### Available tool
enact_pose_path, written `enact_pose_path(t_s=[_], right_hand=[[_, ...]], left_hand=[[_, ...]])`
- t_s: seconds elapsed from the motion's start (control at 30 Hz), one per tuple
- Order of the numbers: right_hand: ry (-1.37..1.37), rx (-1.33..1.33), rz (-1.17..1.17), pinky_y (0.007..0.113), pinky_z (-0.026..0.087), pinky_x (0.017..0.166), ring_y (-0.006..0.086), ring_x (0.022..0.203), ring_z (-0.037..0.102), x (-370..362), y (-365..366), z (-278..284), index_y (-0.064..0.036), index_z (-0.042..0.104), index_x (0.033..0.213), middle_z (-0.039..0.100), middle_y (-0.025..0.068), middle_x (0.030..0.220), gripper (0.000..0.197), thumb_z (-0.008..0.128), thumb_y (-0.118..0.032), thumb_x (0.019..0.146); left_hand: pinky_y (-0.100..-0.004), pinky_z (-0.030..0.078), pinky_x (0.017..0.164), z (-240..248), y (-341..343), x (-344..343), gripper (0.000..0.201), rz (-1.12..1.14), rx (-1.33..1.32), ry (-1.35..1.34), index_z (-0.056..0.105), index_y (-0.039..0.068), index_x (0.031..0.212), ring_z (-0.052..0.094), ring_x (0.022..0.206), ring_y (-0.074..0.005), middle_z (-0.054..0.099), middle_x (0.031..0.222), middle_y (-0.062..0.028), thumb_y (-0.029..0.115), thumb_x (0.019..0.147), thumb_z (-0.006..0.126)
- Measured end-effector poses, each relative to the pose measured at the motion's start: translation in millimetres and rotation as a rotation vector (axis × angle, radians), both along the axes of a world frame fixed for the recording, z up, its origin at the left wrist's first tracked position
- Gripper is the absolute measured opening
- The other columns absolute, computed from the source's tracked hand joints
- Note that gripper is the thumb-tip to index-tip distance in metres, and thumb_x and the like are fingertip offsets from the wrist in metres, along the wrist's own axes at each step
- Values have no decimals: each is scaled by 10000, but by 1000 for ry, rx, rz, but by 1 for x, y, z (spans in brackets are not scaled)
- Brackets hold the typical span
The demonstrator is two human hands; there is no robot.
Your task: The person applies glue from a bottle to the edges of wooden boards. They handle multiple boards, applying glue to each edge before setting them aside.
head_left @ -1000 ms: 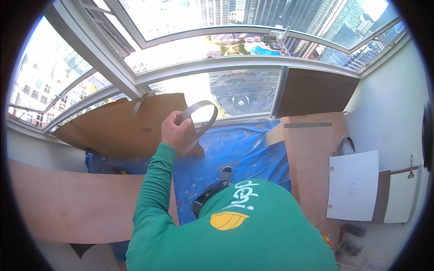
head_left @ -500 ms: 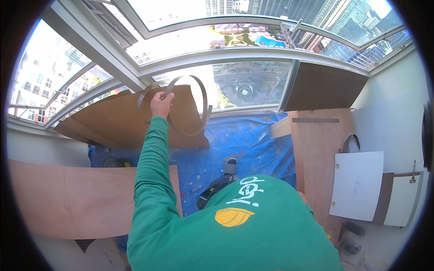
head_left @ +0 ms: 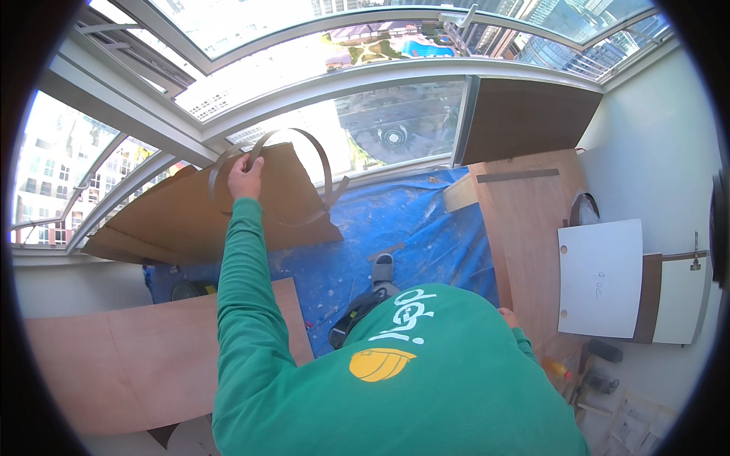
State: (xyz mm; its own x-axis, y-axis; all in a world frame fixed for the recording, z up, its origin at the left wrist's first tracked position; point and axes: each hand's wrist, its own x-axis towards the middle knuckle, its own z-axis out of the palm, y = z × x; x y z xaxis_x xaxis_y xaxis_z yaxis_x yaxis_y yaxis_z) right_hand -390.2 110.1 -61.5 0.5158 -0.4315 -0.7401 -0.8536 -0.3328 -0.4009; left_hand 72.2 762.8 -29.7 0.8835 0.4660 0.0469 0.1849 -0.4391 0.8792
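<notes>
The person's left hand [head_left: 245, 173] is reaching up high, with the arm in a green sleeve [head_left: 243, 304] stretching out. Its fingers [head_left: 251, 161] are curling tight around a thin grey strip [head_left: 323, 171]. The strip is bending into a big loop in front of the window [head_left: 395, 125], and part of it is hanging down over a brown board [head_left: 190, 216] that is leaning by the glass. The right hand [head_left: 508, 318] is peeking out low beside the green shirt, close to a tall brown panel [head_left: 532, 228]. I cannot tell how its fingers are sitting. A blue sheet [head_left: 403, 220] is covering the floor.
</notes>
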Motion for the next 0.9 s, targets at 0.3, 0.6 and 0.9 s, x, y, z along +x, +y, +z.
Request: enact_pose_path(t_s=[0.3, 0.6, 0.9], right_hand=[[33, 54, -71, 348, 528, 593, 155, 681, 620, 3, 0, -6, -53, 654, 1039, 665, 50, 845, 250, 657, -292, 964], [66, 45, -67, 357, 549, 626, 158, 716, 625, 5, 2, -8, -63, 652, 1041, 666, 44, 875, 251, 660, -301, 963], [-156, 183, -248, 311, 524, 585, 151, 576, 595, 20, 10, 1, -47, 644, 872, 642, 59, 769, 232, 694, -261, 948]], left_hand=[[-391, 513, 966, -7, -2, 0, 568, 48, 174, -45, 661, 32, 1267, 665, 1097, -280, 693, 1182, -173, 341, 816, 817], [-398, 496, 996, -15, -1, -14, 660, 0, 127, -57, 599, -9, 1312, 627, 1149, -281, 622, 1277, -173, 329, 798, 838], [-475, 409, 1060, -15, -69, -107, 635, 260, 342, -119, 535, 16, 1349, 531, 1221, -341, 564, 1293, -171, 289, 832, 781]])
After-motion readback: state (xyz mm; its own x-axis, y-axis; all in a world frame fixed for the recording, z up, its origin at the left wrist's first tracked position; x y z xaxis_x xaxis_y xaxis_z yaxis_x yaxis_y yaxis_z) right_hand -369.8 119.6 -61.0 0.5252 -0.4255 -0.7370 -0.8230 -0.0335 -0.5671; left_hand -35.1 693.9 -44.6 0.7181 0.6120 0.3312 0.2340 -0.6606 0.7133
